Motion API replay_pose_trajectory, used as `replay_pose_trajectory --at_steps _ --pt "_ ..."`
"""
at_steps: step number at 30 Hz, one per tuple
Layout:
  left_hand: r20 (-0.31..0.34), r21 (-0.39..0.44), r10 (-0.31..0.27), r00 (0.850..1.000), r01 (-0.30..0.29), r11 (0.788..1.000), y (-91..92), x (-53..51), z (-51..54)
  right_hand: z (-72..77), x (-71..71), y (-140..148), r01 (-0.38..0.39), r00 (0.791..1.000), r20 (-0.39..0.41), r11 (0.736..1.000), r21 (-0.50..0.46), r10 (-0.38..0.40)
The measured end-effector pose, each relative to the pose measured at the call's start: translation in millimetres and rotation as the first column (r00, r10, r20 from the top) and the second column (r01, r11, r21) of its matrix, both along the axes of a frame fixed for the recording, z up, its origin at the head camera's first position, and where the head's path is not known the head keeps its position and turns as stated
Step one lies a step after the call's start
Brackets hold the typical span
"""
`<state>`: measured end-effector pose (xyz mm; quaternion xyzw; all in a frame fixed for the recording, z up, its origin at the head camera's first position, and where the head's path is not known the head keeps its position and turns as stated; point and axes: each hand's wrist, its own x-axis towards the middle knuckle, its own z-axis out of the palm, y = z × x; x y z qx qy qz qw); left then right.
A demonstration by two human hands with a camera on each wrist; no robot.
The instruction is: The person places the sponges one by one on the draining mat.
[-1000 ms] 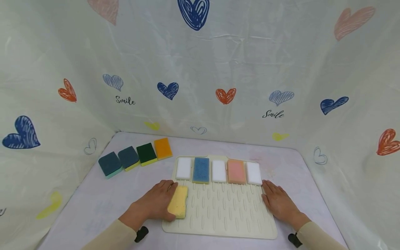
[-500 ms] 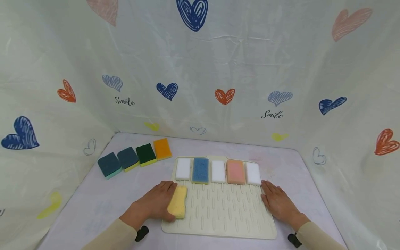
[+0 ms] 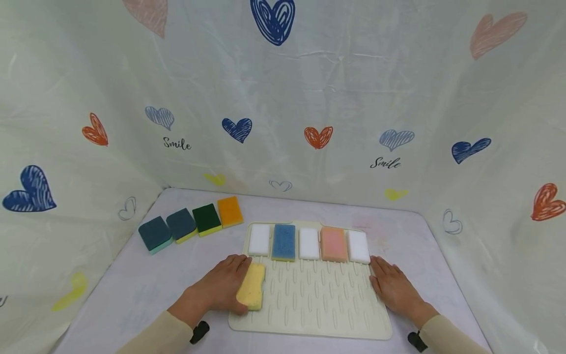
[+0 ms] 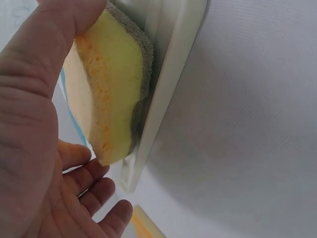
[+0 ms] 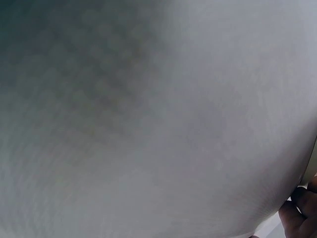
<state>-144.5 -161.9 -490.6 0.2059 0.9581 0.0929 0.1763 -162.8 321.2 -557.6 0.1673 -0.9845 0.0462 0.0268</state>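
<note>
In the head view, my left hand (image 3: 221,285) holds a yellow sponge (image 3: 253,287) lengthwise between thumb and fingers, at the left side of a cream ribbed drying mat (image 3: 318,317). The left wrist view shows the sponge's layers (image 4: 119,89): pale orange, yellow and a grey underside, close over the mat's rim. My right hand (image 3: 395,286) rests at the mat's right edge with fingers extended, holding nothing. Along the mat's back edge lies a row: a white sponge (image 3: 259,239), a blue sponge (image 3: 283,242), another white one, a pink sponge (image 3: 334,244) and a white block (image 3: 358,246).
At the table's back left lie a teal sponge (image 3: 155,233), a blue-grey sponge (image 3: 181,222), a dark green sponge (image 3: 206,217) and an orange sponge (image 3: 230,211). A white curtain (image 3: 345,88) printed with hearts surrounds the table (image 3: 132,295).
</note>
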Motion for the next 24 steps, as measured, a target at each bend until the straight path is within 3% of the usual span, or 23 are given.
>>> replay_pose_trajectory --at_steps 7,11,13,18,20,24 --pt "-0.064 0.031 0.002 0.998 0.0 1.0 -0.3 0.3 5.4 0.0 1.5 1 0.007 1.0 0.001 1.0 0.0 -0.007" --pt "-0.199 0.054 0.023 0.98 -0.012 0.998 -4.3 -2.6 8.9 0.3 2.1 1 0.004 1.0 -0.009 1.0 0.003 -0.004" --pt "-0.295 0.05 0.047 0.954 -0.033 0.998 -11.7 -5.9 8.8 0.1 1.9 1 0.003 1.0 -0.012 1.0 0.002 -0.003" --pt "-0.499 0.027 0.109 0.86 -0.11 0.994 -52.3 -19.1 13.3 -0.8 0.4 0 0.006 1.0 -0.005 1.0 0.004 -0.006" --pt "-0.544 0.016 0.124 0.83 -0.138 0.99 -74.4 -25.4 18.3 -1.1 0.3 0 0.008 1.0 -0.001 1.0 0.003 -0.008" --pt "-0.599 -0.005 0.125 0.791 -0.16 0.987 -122.8 -36.5 29.2 -2.1 0.2 1 0.008 1.0 -0.002 1.0 0.0 -0.008"
